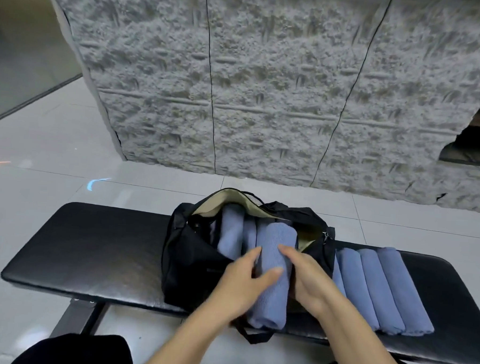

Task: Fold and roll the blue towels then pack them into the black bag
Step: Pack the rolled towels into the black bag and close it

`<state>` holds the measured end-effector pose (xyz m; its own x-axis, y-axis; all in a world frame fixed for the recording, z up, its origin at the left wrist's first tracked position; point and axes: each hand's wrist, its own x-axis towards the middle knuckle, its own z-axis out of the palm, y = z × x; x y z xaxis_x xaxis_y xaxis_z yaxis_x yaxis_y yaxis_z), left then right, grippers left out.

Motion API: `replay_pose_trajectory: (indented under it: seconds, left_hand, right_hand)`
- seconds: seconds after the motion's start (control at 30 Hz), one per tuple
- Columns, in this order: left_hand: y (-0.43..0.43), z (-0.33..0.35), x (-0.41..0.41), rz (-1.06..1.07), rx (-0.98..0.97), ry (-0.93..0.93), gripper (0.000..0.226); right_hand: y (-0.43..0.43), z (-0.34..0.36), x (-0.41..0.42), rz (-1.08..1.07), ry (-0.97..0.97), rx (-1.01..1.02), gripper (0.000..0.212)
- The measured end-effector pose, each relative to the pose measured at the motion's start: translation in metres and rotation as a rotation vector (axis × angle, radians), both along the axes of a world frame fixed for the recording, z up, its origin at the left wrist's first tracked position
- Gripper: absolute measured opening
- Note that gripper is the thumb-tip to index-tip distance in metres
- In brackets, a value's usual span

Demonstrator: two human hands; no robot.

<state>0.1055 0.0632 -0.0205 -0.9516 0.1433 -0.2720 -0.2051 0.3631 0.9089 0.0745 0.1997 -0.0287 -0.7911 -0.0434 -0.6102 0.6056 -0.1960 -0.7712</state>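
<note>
On a black padded bench (91,246), an open black bag (190,265) showed its tan lining, with packed rolls (230,234) of blue towel lying side by side inside. One more towel (275,256), a tight, ribbed, blue-grey roll, lay lengthways over the bag's mouth. Its far end sat among the packed rolls and its near end jutted past the bench's front edge. The left hand (241,285) gripped it, thumb across the top and fingers along its left side. The right hand (311,283) lay against its right flank, fingers nearly straight and thumb hidden. Loose rolls (380,286) lay in a touching row on the bench just right of the bag, the nearest partly hidden behind the bag and the right wrist. How many rolls the bag held could not be made out, and the picture's edge cut off the bench's right end.
</note>
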Motion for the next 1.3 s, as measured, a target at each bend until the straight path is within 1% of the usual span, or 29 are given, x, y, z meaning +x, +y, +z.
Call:
replay_pose_trajectory:
  seconds: [0.03, 0.1, 0.13, 0.17, 0.2, 0.23, 0.3, 0.37, 0.47, 0.53, 0.6, 0.63, 0.7, 0.77, 0.87, 0.93, 1.0, 1.07, 1.13, 1.2, 1.23, 1.27, 1.3]
  left_hand:
    - [-0.009, -0.002, -0.015, 0.021, -0.243, 0.149, 0.037]
    - [-0.028, -0.004, -0.055, 0.07, -0.727, 0.618, 0.021]
    - [-0.035, -0.003, -0.075, 0.026, -0.925, 0.78, 0.021]
    - [-0.042, -0.003, -0.095, -0.107, -1.106, 0.827, 0.027]
    - [-0.047, -0.001, -0.112, -0.245, -1.234, 0.803, 0.036]
    - [-0.051, -0.003, -0.128, -0.338, -1.314, 0.752, 0.047]
    - [-0.055, -0.004, -0.152, -0.373, -1.404, 0.71, 0.063]
    - [-0.057, -0.005, -0.164, -0.354, -1.416, 0.725, 0.07]
    - [-0.062, -0.008, -0.172, -0.311, -1.352, 0.729, 0.072]
    - [-0.065, -0.01, -0.172, -0.298, -1.313, 0.72, 0.072]
    - [-0.066, -0.013, -0.171, -0.288, -1.277, 0.725, 0.071]
    - [-0.066, -0.014, -0.171, -0.285, -1.263, 0.733, 0.071]
    - [-0.066, -0.016, -0.173, -0.277, -1.234, 0.737, 0.07]
    - [-0.064, -0.018, -0.173, -0.276, -1.208, 0.722, 0.07]
    - [-0.06, -0.021, -0.172, -0.273, -1.177, 0.699, 0.067]
    - [-0.058, -0.02, -0.17, -0.263, -1.158, 0.666, 0.067]
    - [-0.056, -0.02, -0.168, -0.253, -1.127, 0.628, 0.067]
    - [-0.053, -0.019, -0.166, -0.249, -1.105, 0.599, 0.069]
    - [-0.052, -0.018, -0.163, -0.261, -1.101, 0.561, 0.071]
    - [-0.05, -0.019, -0.159, -0.276, -1.114, 0.53, 0.074]
    - [-0.05, -0.018, -0.157, -0.279, -1.123, 0.516, 0.075]
    - [-0.05, -0.019, -0.155, -0.28, -1.129, 0.504, 0.076]
    - [-0.05, -0.019, -0.153, -0.282, -1.134, 0.498, 0.077]
  right_hand:
    - [0.0, -0.002, -0.009, -0.009, -0.014, 0.038, 0.038]
    - [0.0, -0.006, -0.029, -0.016, -0.05, 0.074, 0.036]
    - [-0.001, -0.008, -0.038, -0.016, -0.077, 0.072, 0.034]
    - [-0.002, -0.01, -0.047, -0.008, -0.107, 0.054, 0.031]
    - [-0.005, -0.011, -0.056, 0.009, -0.145, 0.03, 0.028]
    - [-0.008, -0.016, -0.064, 0.03, -0.184, 0.025, 0.025]
    - [-0.017, -0.024, -0.079, 0.077, -0.24, 0.073, 0.023]
    - [-0.027, -0.034, -0.098, 0.1, -0.235, 0.151, 0.029]
    - [-0.04, -0.048, -0.128, 0.097, -0.097, 0.339, 0.053]
    - [-0.048, -0.055, -0.136, 0.111, 0.0, 0.467, 0.053]
    - [-0.055, -0.063, -0.134, 0.186, 0.058, 0.607, 0.05]
    - [-0.058, -0.068, -0.13, 0.237, 0.07, 0.702, 0.052]
    - [-0.061, -0.073, -0.124, 0.336, 0.075, 0.899, 0.064]
    - [-0.062, -0.077, -0.119, 0.396, 0.107, 0.973, 0.072]
    - [-0.058, -0.084, -0.111, 0.502, 0.188, 0.999, 0.065]
    - [-0.057, -0.087, -0.103, 0.555, 0.165, 1.048, 0.058]
    - [-0.058, -0.086, -0.092, 0.602, 0.168, 1.137, 0.059]
    - [-0.061, -0.087, -0.084, 0.625, 0.21, 1.206, 0.062]
    - [-0.062, -0.086, -0.082, 0.609, 0.205, 1.248, 0.063]
    - [-0.058, -0.076, -0.082, 0.638, 0.191, 1.267, 0.064]
    - [-0.053, -0.067, -0.08, 0.657, 0.228, 1.262, 0.059]
    - [-0.044, -0.06, -0.078, 0.644, 0.314, 1.243, 0.049]
    - [-0.032, -0.052, -0.073, 0.58, 0.435, 1.2, 0.039]
